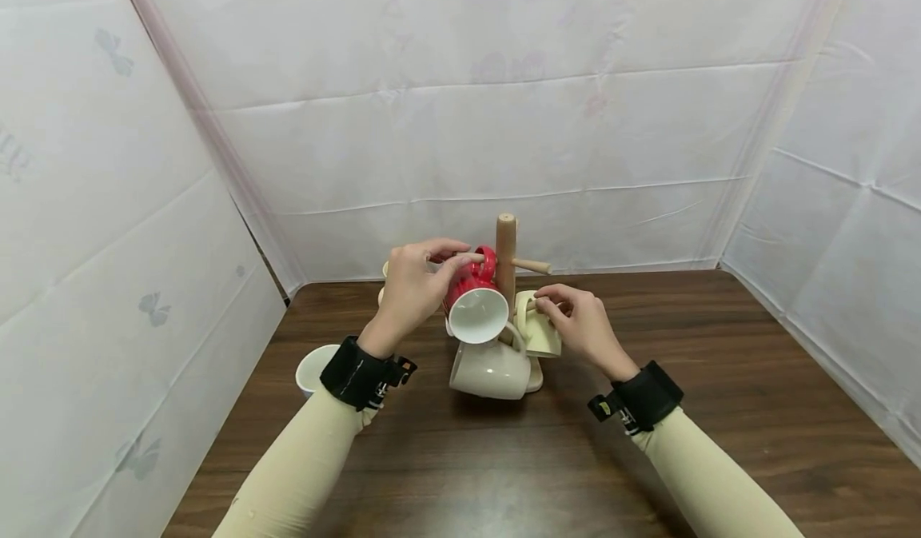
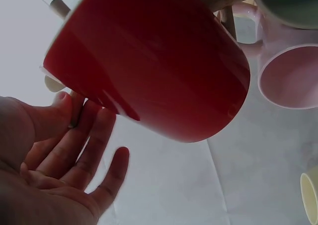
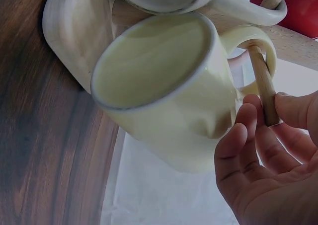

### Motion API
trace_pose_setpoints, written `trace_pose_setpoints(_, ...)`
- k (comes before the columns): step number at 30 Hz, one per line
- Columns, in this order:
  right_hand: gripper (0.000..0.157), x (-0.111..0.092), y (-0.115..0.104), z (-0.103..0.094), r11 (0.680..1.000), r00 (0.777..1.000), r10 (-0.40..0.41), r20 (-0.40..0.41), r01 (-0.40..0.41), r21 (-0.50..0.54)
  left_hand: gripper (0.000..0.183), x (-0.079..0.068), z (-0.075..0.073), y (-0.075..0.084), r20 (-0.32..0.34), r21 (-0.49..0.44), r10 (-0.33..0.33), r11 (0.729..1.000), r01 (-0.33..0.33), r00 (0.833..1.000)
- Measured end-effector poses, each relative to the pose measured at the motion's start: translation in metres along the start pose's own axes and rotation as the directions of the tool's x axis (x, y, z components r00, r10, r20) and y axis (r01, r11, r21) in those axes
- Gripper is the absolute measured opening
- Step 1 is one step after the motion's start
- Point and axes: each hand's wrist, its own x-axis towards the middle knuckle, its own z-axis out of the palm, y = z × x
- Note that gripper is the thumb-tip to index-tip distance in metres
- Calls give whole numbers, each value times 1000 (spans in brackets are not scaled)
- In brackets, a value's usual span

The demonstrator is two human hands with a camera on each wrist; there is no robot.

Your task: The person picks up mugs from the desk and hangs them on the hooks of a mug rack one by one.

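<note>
While on its peg [image 2: 76, 107], red mug [image 2: 154, 61] aslant

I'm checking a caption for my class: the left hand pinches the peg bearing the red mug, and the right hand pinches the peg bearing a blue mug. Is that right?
The second colour is wrong: the right wrist view shows the right hand pinching the peg bearing a pale yellow mug. The rest stands.

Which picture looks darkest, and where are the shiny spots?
Head view: brightest, with pale glare on the table and little highlights on the white mug; left wrist view: looks darkest, the left hand shadowed against a paler sheet; right wrist view: soft shading on the yellow mug.
</note>
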Motion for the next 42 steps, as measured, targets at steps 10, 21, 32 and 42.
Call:
trace_pose_setpoints(10,15,-5,-1,-8,999,999,39,-29,-39,-9,16,0,11,-3,-42,-24,57,998,-58,998)
trace_pose_setpoints(21,16,-16,-4,-13,998,998,61,-13,-61,31,12,6,17,-9,-49,-5,92,996,-93,995)
trace_pose_setpoints(32,20,-34,-15,-17,998,998,51,-35,-52,-33,16,18,22,-13,-40,-25,-32,999,31,999)
trace_pose_setpoints(42,25,-46,-31,-9,998,997,63,-47,-64,-21,19,23,21,-16,-118,-6,-161,987,161,980)
